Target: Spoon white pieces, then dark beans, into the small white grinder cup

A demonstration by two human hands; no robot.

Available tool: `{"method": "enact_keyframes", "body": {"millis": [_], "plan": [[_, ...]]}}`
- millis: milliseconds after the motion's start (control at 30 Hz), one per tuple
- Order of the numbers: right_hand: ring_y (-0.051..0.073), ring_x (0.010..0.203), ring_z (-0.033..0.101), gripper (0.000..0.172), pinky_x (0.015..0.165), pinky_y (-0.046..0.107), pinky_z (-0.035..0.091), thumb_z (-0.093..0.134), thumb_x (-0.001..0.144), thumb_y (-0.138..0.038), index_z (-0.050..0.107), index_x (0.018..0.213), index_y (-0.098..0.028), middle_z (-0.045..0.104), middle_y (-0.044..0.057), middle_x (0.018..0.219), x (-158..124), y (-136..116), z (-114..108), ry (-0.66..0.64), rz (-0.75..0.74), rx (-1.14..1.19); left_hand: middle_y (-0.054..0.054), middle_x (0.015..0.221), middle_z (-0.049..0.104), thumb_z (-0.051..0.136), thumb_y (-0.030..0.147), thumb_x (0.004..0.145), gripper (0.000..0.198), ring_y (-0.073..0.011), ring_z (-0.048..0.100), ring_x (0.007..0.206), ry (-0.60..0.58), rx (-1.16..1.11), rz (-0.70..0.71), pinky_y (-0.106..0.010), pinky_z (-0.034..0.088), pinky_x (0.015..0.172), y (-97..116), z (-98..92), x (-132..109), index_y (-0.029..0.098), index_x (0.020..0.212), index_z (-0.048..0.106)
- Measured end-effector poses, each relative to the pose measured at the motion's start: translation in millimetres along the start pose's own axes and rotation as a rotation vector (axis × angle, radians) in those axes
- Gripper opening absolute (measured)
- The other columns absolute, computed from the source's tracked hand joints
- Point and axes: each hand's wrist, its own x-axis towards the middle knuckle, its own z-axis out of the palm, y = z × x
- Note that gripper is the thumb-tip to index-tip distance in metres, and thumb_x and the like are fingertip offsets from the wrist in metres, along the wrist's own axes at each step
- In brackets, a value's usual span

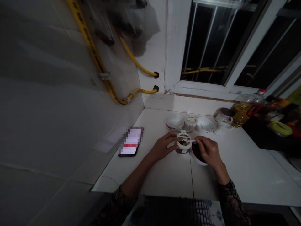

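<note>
A small clear jar with a pale rim (pixel 182 151) stands on the tiled counter, with dark contents low inside. My left hand (pixel 163 147) grips it from the left, thumb and fingers around its side. Between the fingers of my right hand (pixel 209 151) is a small white spoon (pixel 191 141), its far end over the jar's mouth. Partly hidden beneath the right hand, a white bowl (pixel 199 161) holds something dark red-brown. Just behind the jar is another clear container (pixel 190 123), between two bowls.
A white bowl (pixel 205 125) and a patterned bowl (pixel 174 121) stand at the back. Right of them are a white-topped jar (pixel 222 127), an oil bottle (pixel 242 114) and a yellow-green lid (pixel 281 128). A lit phone (pixel 131 142) lies left, by the wall. Yellow pipes (pixel 113 94) run along the wall.
</note>
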Motion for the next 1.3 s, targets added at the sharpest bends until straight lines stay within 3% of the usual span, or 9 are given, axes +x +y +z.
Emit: {"method": "enact_keyframes", "body": {"millis": [67, 233, 367, 500, 567, 700, 933, 1300], "plan": [[0.020, 0.067, 0.066, 0.025, 0.069, 0.032, 0.051, 0.052, 0.089, -0.041, 0.068, 0.084, -0.024, 0.073, 0.006, 0.073, -2.4, 1.0, -1.6, -0.038, -0.017, -0.018, -0.009, 0.115, 0.062, 0.060, 0.039, 0.092, 0.027, -0.0205, 0.063, 0.107, -0.002, -0.002, -0.005, -0.036, 0.054, 0.092, 0.0, 0.5, 0.0, 0.023, 0.113, 0.064], [0.019, 0.061, 0.062, 0.027, 0.067, 0.032, 0.050, 0.057, 0.085, -0.047, 0.065, 0.082, -0.021, 0.066, 0.001, 0.062, -2.5, 24.5, -25.1, 0.234, 0.244, 0.109, -0.009, 0.115, 0.062, 0.061, 0.039, 0.091, 0.026, -0.0203, 0.064, 0.108, 0.009, -0.001, -0.003, -0.035, 0.054, 0.093, 0.5, 0.3, -0.1, 0.023, 0.110, 0.065], [0.019, 0.061, 0.060, 0.029, 0.066, 0.030, 0.047, 0.058, 0.082, -0.048, 0.064, 0.074, -0.020, 0.065, 0.001, 0.060, -1.9, 40.4, -36.5, 0.155, 0.328, 0.048, -0.008, 0.115, 0.062, 0.060, 0.038, 0.092, 0.024, -0.0202, 0.063, 0.107, 0.005, 0.005, 0.004, -0.036, 0.054, 0.092, 0.9, -1.0, -0.1, 0.023, 0.110, 0.064], [0.018, 0.056, 0.057, 0.031, 0.060, 0.029, 0.043, 0.057, 0.080, -0.048, 0.065, 0.072, -0.020, 0.065, 0.001, 0.057, -2.0, 35.5, -27.4, -0.073, 0.358, 0.044, -0.008, 0.114, 0.062, 0.059, 0.039, 0.092, 0.024, -0.0196, 0.064, 0.106, 0.017, 0.014, 0.017, -0.035, 0.055, 0.090, 1.1, -1.0, 0.0, 0.023, 0.110, 0.064], [0.017, 0.055, 0.056, 0.032, 0.059, 0.029, 0.043, 0.056, 0.080, -0.049, 0.065, 0.068, -0.020, 0.066, 0.002, 0.057, -1.6, 31.2, -23.1, -0.124, 0.374, 0.074, -0.008, 0.114, 0.062, 0.058, 0.039, 0.093, 0.025, -0.0194, 0.064, 0.106, 0.023, 0.011, 0.028, -0.035, 0.055, 0.090, 1.5, -0.9, 0.0, 0.023, 0.111, 0.063], [0.016, 0.049, 0.052, 0.032, 0.050, 0.027, 0.038, 0.062, 0.073, -0.050, 0.067, 0.069, -0.018, 0.066, 0.002, 0.054, -0.5, 31.6, -26.4, -0.064, 0.476, 0.159, -0.009, 0.115, 0.062, 0.059, 0.039, 0.093, 0.026, -0.0200, 0.064, 0.106, 0.014, 0.007, 0.021, -0.035, 0.054, 0.090, 3.1, -1.5, -0.4, 0.022, 0.112, 0.063], [0.007, 0.036, 0.028, 0.034, 0.038, 0.024, 0.016, 0.072, 0.058, -0.048, 0.067, 0.068, -0.016, 0.064, 0.003, 0.049, 2.0, 37.4, -36.4, 0.066, 0.681, 0.346, -0.008, 0.115, 0.062, 0.058, 0.040, 0.093, 0.026, -0.0199, 0.064, 0.107, 0.000, 0.012, 0.003, -0.035, 0.054, 0.092, 2.6, -1.8, 0.2, 0.023, 0.112, 0.064], [0.005, 0.035, 0.028, 0.032, 0.037, 0.022, 0.013, 0.077, 0.052, -0.043, 0.068, 0.067, -0.015, 0.063, 0.002, 0.046, 2.0, 39.9, -37.6, 0.126, 0.753, 0.478, -0.008, 0.114, 0.062, 0.059, 0.038, 0.093, 0.025, -0.0193, 0.064, 0.106, 0.011, 0.019, 0.022, -0.033, 0.055, 0.090, 2.5, -1.5, 0.2, 0.022, 0.112, 0.064]]}}
